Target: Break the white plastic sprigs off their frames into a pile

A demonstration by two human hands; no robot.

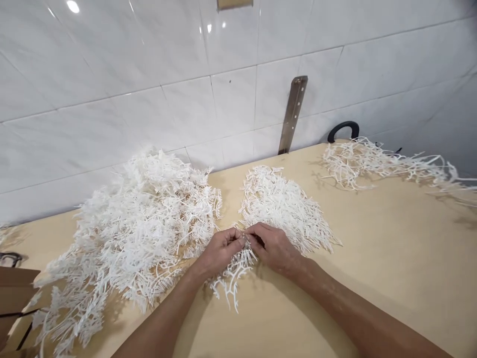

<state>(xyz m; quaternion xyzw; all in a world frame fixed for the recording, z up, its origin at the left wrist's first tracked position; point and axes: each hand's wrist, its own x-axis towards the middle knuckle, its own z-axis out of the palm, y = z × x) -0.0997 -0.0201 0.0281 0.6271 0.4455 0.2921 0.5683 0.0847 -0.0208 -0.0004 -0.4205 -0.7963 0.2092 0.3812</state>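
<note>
My left hand (225,248) and my right hand (274,246) meet fingertip to fingertip above the table. Between them is a small white branching plastic sprig (244,256), pinched by the left thumb and fingers. The right thumb and forefinger are closed at the same spot; what exactly they grip is too small to make out. Below the left hand lie loose white twig pieces (231,286). A large tangled heap of white sprigs (145,223) spreads to the left. Just beyond the right hand is a smaller, flatter pile of white sprigs (283,204).
Thin white bare stems (376,164) lie at the back right, beside a black curved handle (343,128). A perforated metal strip (293,114) stands against the tiled wall (231,109). A cardboard box (17,293) is at the left edge. Bare wooden tabletop (402,248) shows at right.
</note>
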